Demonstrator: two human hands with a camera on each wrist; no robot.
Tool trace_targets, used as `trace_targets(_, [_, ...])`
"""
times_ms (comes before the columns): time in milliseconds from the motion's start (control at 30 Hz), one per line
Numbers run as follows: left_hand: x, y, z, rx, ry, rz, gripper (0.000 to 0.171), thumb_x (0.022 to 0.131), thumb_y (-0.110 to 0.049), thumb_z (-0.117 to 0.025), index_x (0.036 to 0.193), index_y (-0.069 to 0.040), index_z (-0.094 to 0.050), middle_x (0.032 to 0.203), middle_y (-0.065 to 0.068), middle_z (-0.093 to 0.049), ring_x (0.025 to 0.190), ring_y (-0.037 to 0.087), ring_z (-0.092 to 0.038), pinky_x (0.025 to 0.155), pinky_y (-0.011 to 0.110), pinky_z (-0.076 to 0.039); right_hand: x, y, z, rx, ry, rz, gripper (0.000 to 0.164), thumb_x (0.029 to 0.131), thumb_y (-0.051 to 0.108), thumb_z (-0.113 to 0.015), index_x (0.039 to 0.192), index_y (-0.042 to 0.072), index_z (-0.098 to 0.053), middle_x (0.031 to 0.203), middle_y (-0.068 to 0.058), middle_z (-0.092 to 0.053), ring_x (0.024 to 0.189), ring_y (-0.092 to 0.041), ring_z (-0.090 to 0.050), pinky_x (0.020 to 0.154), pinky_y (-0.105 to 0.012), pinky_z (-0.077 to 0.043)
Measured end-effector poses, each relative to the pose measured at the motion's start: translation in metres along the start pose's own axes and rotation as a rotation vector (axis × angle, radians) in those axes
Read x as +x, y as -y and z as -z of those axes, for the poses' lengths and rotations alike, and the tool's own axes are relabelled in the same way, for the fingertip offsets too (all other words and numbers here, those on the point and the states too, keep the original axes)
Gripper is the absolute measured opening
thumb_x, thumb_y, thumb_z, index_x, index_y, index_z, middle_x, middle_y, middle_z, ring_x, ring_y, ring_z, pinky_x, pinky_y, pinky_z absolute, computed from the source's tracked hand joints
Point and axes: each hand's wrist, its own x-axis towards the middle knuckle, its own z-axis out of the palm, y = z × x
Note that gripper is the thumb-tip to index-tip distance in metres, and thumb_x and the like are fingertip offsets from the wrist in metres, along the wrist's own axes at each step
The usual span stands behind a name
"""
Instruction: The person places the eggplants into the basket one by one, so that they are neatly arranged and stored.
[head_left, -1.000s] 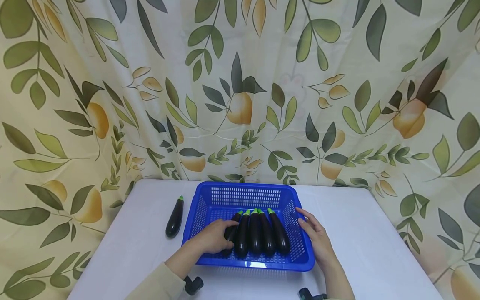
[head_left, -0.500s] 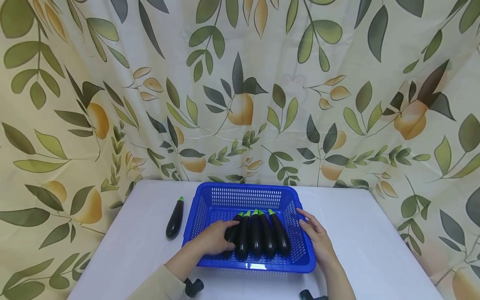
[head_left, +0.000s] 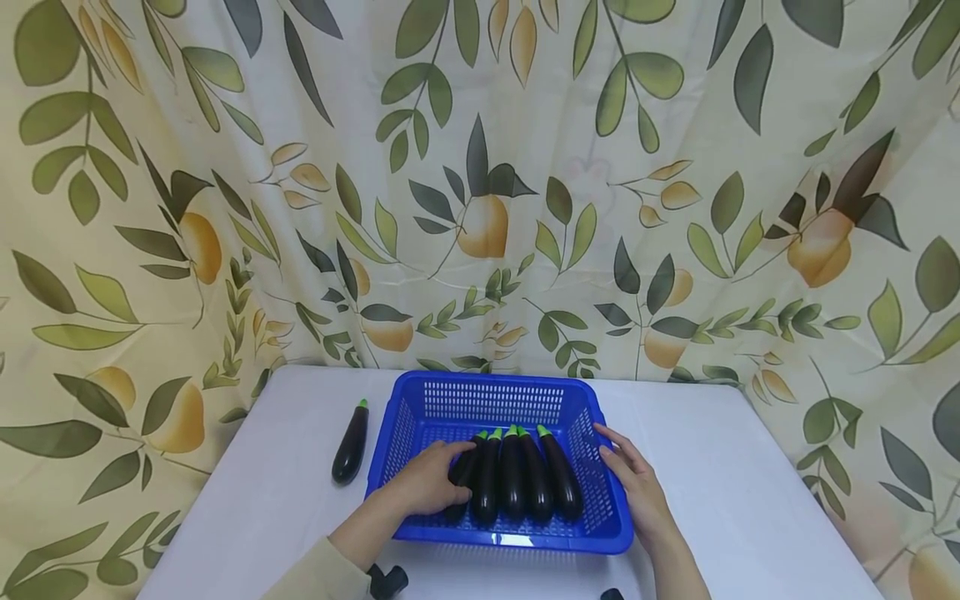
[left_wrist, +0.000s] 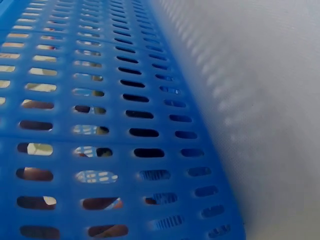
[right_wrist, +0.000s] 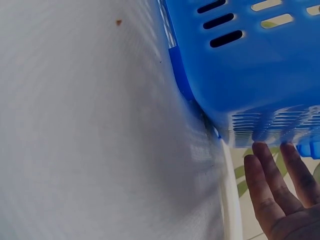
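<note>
A blue plastic basket point(head_left: 495, 540) with slotted walls holds several dark eggplants point(head_left: 513, 479) with green stem ends, lying side by side. Reaching over the basket's front left, my left hand point(head_left: 429, 479) grips the leftmost eggplant point(head_left: 462, 469), thumb at its near part and fingers across its upper part. My right hand point(head_left: 636, 483) is at the basket's right side, fingertips touching the outer wall near the rim. In the right wrist view its fingers point(right_wrist: 274, 182) are extended against that wall. The left wrist view shows only the basket's slotted wall point(left_wrist: 115, 140); the left hand is mostly hidden behind it.
One more eggplant point(head_left: 350, 443) lies on the white tablecloth point(head_left: 247, 500) left of the basket. A curtain point(head_left: 480, 308) printed with leaves and fruit hangs behind the table. Dark wrist-camera parts point(head_left: 387, 581) show below the basket.
The whole scene sits slightly lower in the head view. Both hands, the basket and the eggplants keep the same places relative to each other.
</note>
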Motion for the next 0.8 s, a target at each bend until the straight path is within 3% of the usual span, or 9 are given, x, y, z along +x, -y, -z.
trace_targets(200, [0.000,0.000,0.005,-0.006,-0.063,-0.017,0.064,0.090,-0.028,-0.079,0.149,-0.022,-0.055,0.150,0.018,-0.055,0.137,0.044,-0.054,0.105,0.070,-0.047,0.000,0.000,0.000,0.004,-0.004,0.000,0.055,0.106,0.053,-0.050,0.156,0.032,-0.045,0.161,-0.016,-0.044,0.141,-0.043,-0.050,0.106,-0.058,-0.053])
trace_targets(433, [-0.006,-0.004,0.017,-0.038,-0.095,-0.038,0.059,0.092,-0.026,-0.077,0.147,-0.023,-0.057,0.134,0.011,-0.063,0.117,0.031,-0.063,0.095,0.056,-0.058,0.000,0.000,-0.001,0.010,-0.002,0.002,0.054,0.106,0.052,-0.050,0.156,0.032,-0.045,0.162,-0.016,-0.043,0.142,-0.043,-0.050,0.105,-0.056,-0.054])
trace_targets(800, [-0.016,-0.008,0.035,-0.049,-0.129,-0.057,0.055,0.094,-0.027,-0.076,0.146,-0.025,-0.057,0.141,0.012,-0.060,0.121,0.032,-0.063,0.092,0.054,-0.060,-0.002,0.001,0.000,0.008,0.002,0.004,0.053,0.107,0.051,-0.049,0.156,0.032,-0.044,0.162,-0.015,-0.043,0.141,-0.041,-0.050,0.106,-0.056,-0.053])
